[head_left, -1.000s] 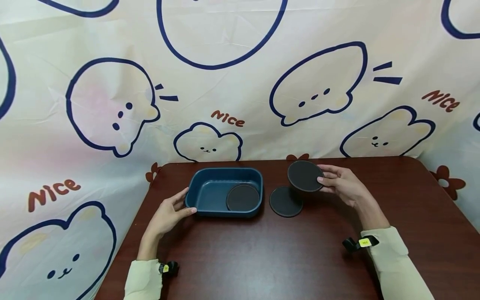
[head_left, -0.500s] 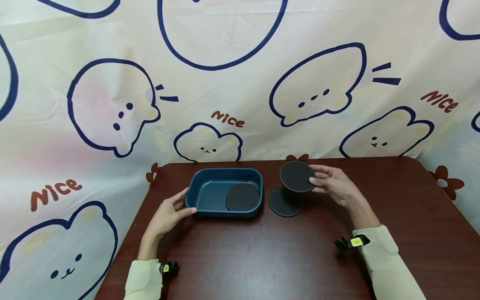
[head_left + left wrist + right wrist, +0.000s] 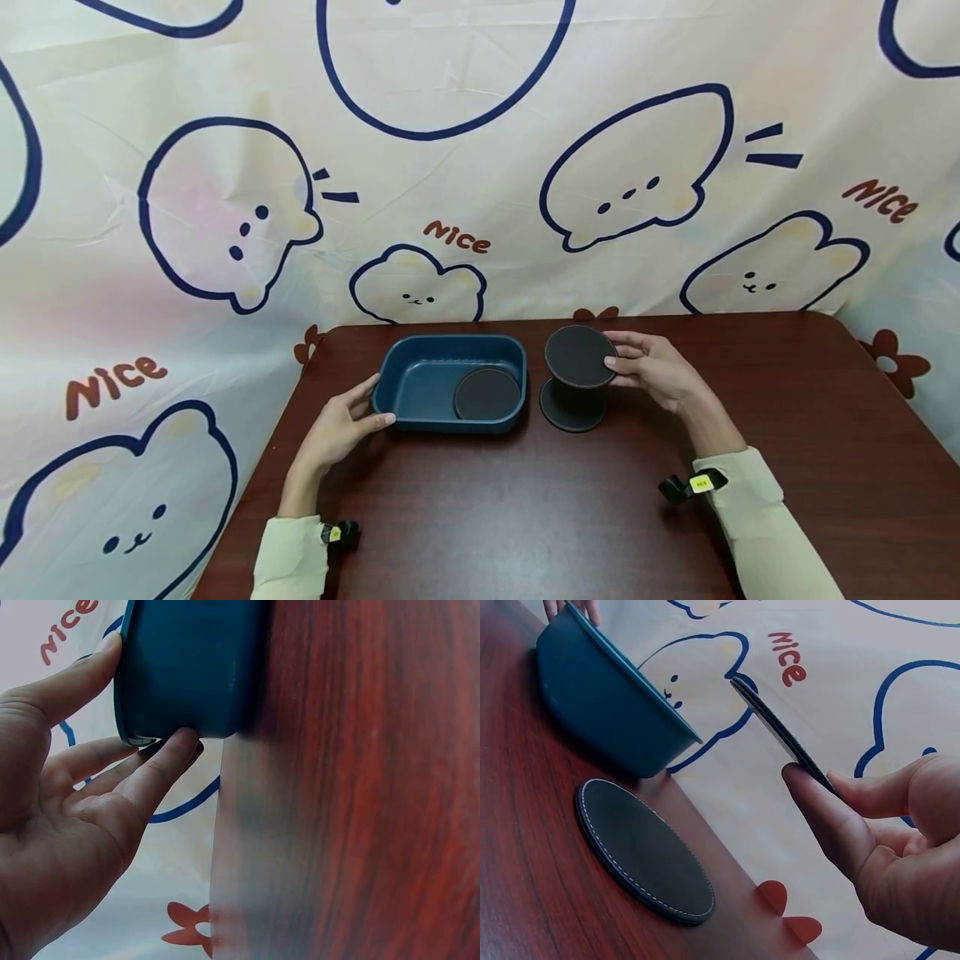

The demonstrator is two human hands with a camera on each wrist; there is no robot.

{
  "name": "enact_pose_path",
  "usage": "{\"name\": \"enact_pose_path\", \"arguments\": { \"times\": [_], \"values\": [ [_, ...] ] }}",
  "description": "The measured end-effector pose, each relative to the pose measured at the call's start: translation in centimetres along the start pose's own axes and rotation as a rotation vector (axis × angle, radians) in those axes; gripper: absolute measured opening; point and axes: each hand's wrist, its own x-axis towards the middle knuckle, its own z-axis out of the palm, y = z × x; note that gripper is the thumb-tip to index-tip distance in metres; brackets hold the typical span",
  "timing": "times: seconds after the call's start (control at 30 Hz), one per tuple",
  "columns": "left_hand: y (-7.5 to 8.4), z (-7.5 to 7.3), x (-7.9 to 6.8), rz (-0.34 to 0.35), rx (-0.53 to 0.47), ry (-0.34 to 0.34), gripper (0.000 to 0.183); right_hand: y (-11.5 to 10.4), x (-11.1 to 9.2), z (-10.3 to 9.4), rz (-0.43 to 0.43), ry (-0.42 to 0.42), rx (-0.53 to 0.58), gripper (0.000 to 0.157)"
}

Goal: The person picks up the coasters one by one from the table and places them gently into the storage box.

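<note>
My right hand (image 3: 652, 367) pinches a round black coaster (image 3: 580, 356) by its right edge, thumb on top and fingers beneath. In the right wrist view this held coaster (image 3: 784, 735) appears almost edge-on, raised off the table. Below it lies a second black coaster (image 3: 646, 851) with light stitching round its rim, flat on the wood. My left hand (image 3: 341, 425) grips the left end of a blue rectangular dish (image 3: 457, 427), thumb at the rim and fingers against the end wall, as the left wrist view shows. A third coaster (image 3: 487, 395) rests inside the dish, toward its right end.
The dark red-brown table (image 3: 480, 517) reaches back to a cream cloth (image 3: 510, 167) printed with cartoon bears, which hangs behind and beside it. A band with a small black device (image 3: 693, 485) sits on my right wrist, another (image 3: 341, 535) on my left.
My right hand has moved left with its coaster, which now overlaps the one on the table in the head view. The left hand and the dish have stayed in place.
</note>
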Motion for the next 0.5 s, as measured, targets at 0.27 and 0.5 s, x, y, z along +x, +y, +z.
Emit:
{"name": "enact_pose_path", "arguments": {
  "times": [0.27, 0.5],
  "values": [
    [0.1, 0.2, -0.1, 0.004, 0.013, -0.002, 0.082, 0.3, 0.3, 0.7, -0.001, -0.021, -0.019, 0.068],
    [0.3, 0.1, -0.2, -0.013, 0.009, 0.007, 0.081, 0.3, 0.8, 1.7, 0.009, -0.037, -0.033, 0.067]
  ]
}}
